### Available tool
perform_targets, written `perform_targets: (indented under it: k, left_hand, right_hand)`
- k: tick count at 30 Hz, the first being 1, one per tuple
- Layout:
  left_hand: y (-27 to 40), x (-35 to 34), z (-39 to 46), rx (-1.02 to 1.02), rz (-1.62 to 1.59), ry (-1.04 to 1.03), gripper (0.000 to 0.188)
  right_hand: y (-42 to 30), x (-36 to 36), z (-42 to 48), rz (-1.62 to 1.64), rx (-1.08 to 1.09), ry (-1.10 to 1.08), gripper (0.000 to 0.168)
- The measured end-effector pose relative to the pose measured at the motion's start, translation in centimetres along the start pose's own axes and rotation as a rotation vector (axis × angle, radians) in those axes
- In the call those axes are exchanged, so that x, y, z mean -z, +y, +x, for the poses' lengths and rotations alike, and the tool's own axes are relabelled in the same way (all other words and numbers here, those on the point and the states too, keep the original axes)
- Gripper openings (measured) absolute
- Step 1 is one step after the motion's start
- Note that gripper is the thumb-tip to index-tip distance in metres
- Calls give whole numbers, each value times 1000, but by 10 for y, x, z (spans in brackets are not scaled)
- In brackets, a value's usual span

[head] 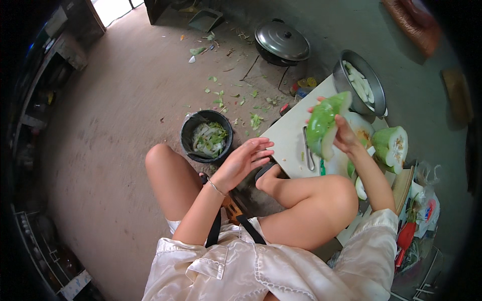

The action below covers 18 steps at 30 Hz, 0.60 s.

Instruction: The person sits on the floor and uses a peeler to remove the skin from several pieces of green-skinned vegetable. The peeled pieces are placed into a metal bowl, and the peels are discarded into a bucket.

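Note:
My right hand grips a green-skinned wedge of melon, likely winter melon, above the low white table. Its thumb lies on the near side and fingertips show past the far side. My left hand is in the air left of the table, fingers apart, holding nothing. Below the wedge lies a slim metal utensil that looks like a peeler. A cut melon piece with its seedy core showing rests at the table's right. White peeled strips fill part of a metal basin.
A black lined bucket holding peelings stands left of my left hand. Green scraps litter the floor. Beyond them, a lidded pot sits on a thin-legged stand. Plastic bags and a red-handled item are at right.

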<state>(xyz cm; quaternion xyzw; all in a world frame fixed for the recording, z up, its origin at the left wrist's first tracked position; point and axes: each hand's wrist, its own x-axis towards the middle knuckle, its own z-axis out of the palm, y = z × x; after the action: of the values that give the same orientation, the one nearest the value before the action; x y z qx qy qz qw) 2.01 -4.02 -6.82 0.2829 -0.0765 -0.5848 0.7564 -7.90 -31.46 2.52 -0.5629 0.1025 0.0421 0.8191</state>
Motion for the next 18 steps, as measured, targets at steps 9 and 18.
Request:
perform_targets:
  k: [9, 18]
  left_hand:
    - [27, -50, -29, -80, 213, 36, 54]
    - [24, -37, -53, -412, 551, 251, 46]
  right_hand:
    - [22, -106, 56, 195, -147, -365, 80]
    - [24, -127, 63, 52, -141, -227, 87]
